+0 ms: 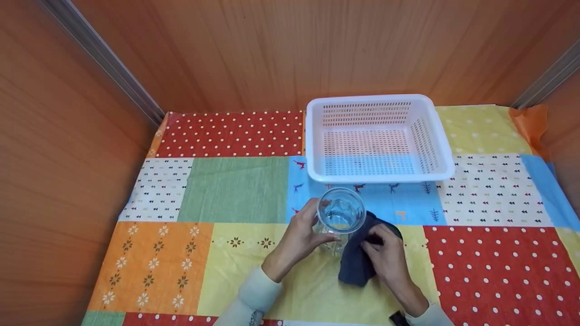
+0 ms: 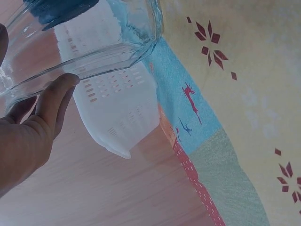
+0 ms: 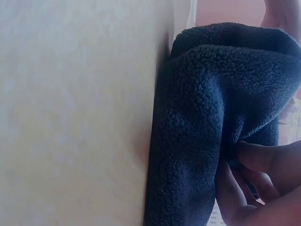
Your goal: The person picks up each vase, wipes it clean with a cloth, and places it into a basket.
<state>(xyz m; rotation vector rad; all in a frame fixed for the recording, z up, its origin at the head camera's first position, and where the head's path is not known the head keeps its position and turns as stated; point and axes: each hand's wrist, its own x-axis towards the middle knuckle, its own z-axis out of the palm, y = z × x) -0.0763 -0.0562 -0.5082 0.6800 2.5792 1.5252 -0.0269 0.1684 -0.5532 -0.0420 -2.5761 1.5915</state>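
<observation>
A clear glass jar with a round, wide rim stands near the middle of the cloth-covered table, its mouth facing up. My left hand grips it from the left, thumb across the near side. Against the jar's right side is a dark blue-grey fleecy cloth, which my right hand pinches between thumb and fingers. In the left wrist view the faceted glass wall shows above my fingertips. Folds of the cloth fill much of the right wrist view and partly hide the jar.
A white perforated plastic basket stands just behind the jar, with nothing in it. Under everything lies a patchwork tablecloth. Wood-grain panels rise at the back and both sides.
</observation>
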